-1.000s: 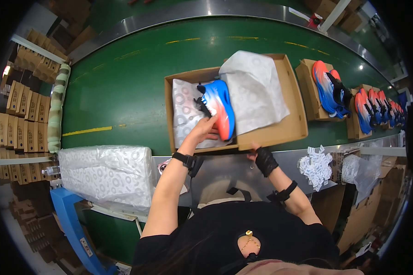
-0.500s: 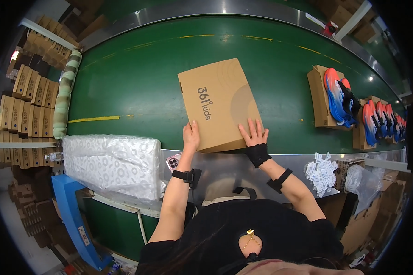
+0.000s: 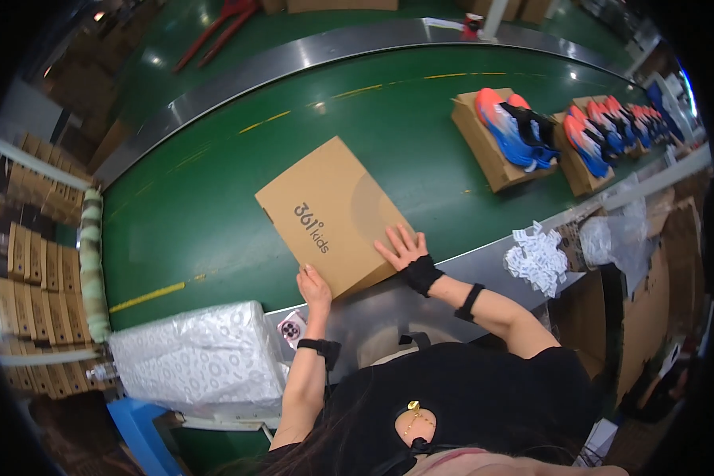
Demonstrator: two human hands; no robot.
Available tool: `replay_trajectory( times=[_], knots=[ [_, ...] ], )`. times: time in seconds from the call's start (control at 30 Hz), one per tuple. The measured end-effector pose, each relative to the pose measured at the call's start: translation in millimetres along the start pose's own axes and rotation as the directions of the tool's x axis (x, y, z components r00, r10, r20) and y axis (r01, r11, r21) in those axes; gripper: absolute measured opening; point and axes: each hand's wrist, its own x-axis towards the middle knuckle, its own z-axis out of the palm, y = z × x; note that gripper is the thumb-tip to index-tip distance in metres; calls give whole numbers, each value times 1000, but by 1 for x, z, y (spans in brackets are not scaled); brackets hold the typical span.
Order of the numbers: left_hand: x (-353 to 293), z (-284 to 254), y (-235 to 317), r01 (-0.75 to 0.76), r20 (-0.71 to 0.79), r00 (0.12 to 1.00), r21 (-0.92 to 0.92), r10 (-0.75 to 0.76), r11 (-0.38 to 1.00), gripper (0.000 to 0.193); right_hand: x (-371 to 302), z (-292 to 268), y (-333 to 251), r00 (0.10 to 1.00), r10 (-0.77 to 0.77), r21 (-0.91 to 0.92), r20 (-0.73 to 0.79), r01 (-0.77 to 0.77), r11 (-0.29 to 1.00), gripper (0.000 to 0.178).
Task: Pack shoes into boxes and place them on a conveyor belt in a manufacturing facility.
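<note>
A closed brown cardboard shoebox with dark print on its lid lies on the green conveyor belt, its near edge at the metal rim. My left hand grips the near left corner, fingers close together. On the near right part of the lid, my right hand rests with its fingers spread. It wears a black wrist wrap. Farther right on the belt, an open shoebox carries a pair of orange, blue and black sneakers.
More sneakers on boxes line the belt's right end. A plastic-wrapped stack of patterned white sheets and a phone are at near left. A pile of small white packets lies on the metal ledge. Stacked shoeboxes stand far left.
The whole view has turned, so the sneakers now appear nearer the middle and the shoebox looks more slanted. Both hands keep about the same places on the shoebox.
</note>
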Motion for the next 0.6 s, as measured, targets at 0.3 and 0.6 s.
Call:
replay_trajectory(
  times=[0.3, 0.6],
  knots=[
    [49, -50, 7, 817, 763, 573, -505, -298, 278, 59, 44, -58, -29, 995, 71, 26, 77, -73, 997, 44],
    [-6, -167, 41, 496, 457, 855, -859, -245, 126, 52, 18, -88, 31, 878, 196, 313, -436, -56, 948, 50]
  ],
)
